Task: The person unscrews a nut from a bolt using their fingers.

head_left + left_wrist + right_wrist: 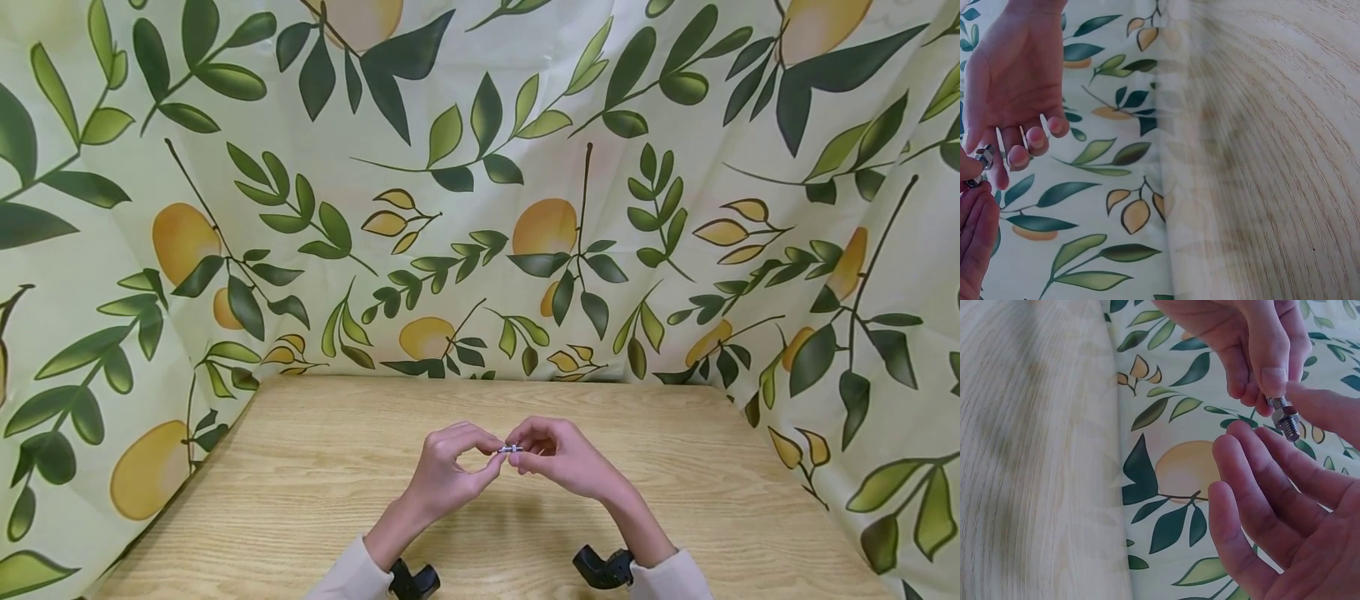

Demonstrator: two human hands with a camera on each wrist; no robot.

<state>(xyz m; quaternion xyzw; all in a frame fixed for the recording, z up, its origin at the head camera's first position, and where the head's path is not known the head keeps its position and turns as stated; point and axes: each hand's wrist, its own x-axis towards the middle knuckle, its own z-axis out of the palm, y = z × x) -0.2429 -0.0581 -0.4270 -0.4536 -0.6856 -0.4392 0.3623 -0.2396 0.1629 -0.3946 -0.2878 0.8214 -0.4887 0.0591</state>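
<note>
Near the middle of the table, both hands meet over a small silver bolt. My left hand pinches one end of its threaded shaft between thumb and fingertips. A hex nut sits on the shaft, part of the thread protruding beyond it. My right hand has its thumb and index finger at the nut, one on either side. Its other fingers are loosely bent and hold nothing, as the right wrist view shows. The left fingers hide the far end of the bolt.
Under the hands lies a light wood-grain table. A cloth printed with leaves and orange fruit hangs behind it and along both sides. Black wrist devices are worn at both sleeves.
</note>
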